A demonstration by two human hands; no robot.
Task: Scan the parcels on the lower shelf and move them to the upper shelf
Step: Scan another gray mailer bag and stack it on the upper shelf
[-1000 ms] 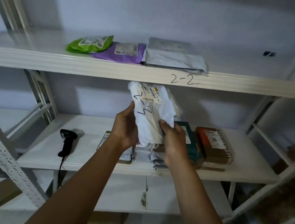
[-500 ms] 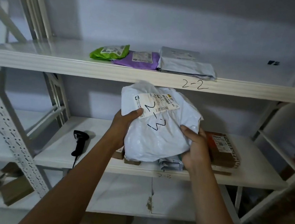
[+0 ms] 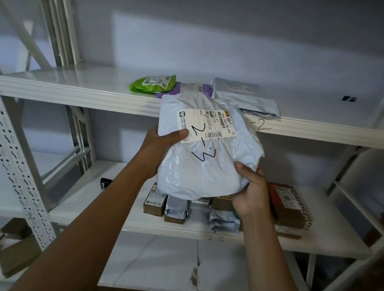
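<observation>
White poly parcel (image 3: 207, 168): held up in the air with both hands, above the lower shelf; its top edge overlaps the front lip of the upper shelf. "2-3" is handwritten in black across its face.
Left grip (image 3: 159, 148): clasps the parcel's left edge, with the thumb pressed on a corner of the printed label (image 3: 206, 126).
Right grip (image 3: 250, 192): fingers curled around the parcel's lower right corner.
Lower shelf (image 3: 96, 220): "2-3" is written on its front edge.
Waiting parcels (image 3: 176, 209): small brown boxes and grey bags bunched together on the lower shelf, under the raised parcel.
Brown box (image 3: 291, 209): at the right of that bunch, partly behind the right wrist.
Scanner (image 3: 105, 182): a black sliver showing beside the left forearm, on the lower shelf.
Upper shelf (image 3: 72, 94): "-2" can be read on its lip.
Green parcel (image 3: 153, 83): leftmost on the upper shelf.
Purple parcel (image 3: 206, 89): just beside the green one, mostly hidden.
Grey parcel (image 3: 244, 96): lies flat at the right of the row.
</observation>
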